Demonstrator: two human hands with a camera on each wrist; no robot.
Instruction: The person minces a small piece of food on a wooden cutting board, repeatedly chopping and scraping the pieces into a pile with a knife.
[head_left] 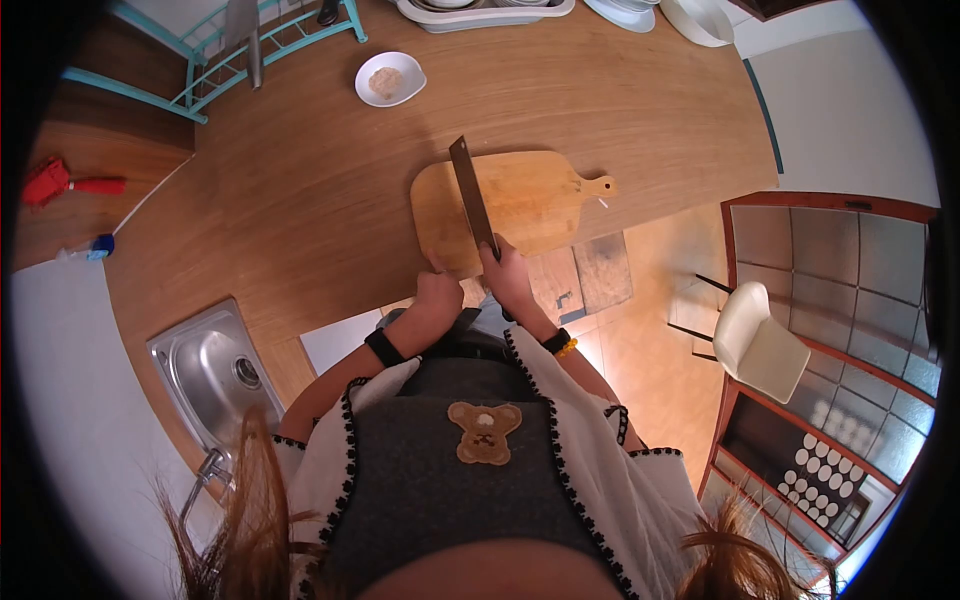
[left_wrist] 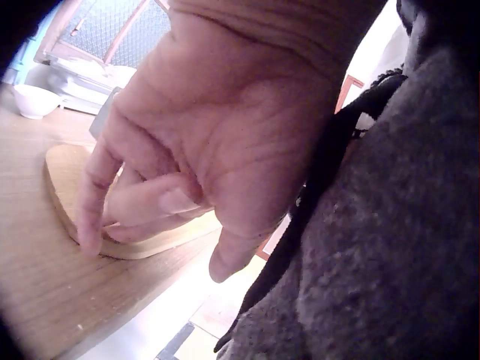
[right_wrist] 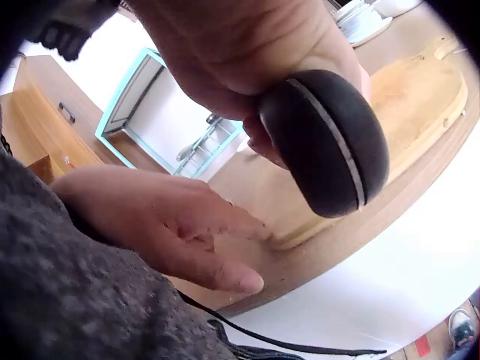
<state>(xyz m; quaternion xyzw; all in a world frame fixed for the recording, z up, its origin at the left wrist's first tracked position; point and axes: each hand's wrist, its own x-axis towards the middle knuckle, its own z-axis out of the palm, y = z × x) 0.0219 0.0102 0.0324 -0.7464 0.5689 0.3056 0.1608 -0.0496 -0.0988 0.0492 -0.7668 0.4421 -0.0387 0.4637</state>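
Observation:
My right hand grips the black handle of a kitchen knife. The broad dark blade points away from me, over the left half of a wooden cutting board. By the board's near left corner is my left hand, holding nothing. The left wrist view shows its fingers loosely bent, with one fingertip right at the board's edge. No food shows on the board.
Beyond the board stands a white bowl with a pale, pinkish heap inside. A teal rack with another knife is at the far left. A steel sink lies left of me, a cream chair to the right.

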